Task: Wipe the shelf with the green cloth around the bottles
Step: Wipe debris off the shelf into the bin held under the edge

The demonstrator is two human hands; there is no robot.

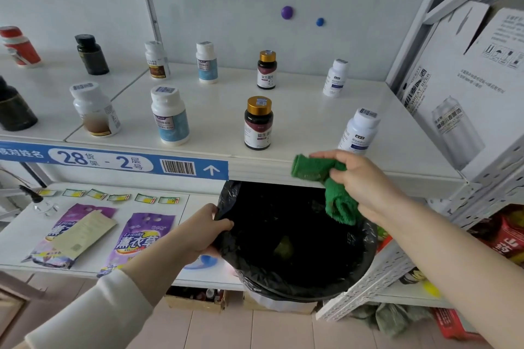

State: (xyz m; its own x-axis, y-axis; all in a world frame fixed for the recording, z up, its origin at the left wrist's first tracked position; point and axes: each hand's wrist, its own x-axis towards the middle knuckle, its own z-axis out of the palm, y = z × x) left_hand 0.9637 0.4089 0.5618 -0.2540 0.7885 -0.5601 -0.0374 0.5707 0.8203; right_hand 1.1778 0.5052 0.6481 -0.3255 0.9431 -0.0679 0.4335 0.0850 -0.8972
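The right hand (365, 178) was curled tight around the fluffy green cloth (316, 169), and part of the cloth hung down below the hand. The cloth was at the front edge of the white shelf (312, 99), just beside a white plastic bottle with a blue label (358, 130). A dark bottle with a gold cap (258, 125) stood near it on the left. The left hand (204, 232) pinched the rim of a black plastic bin bag (229, 193), which sat just under the shelf edge.
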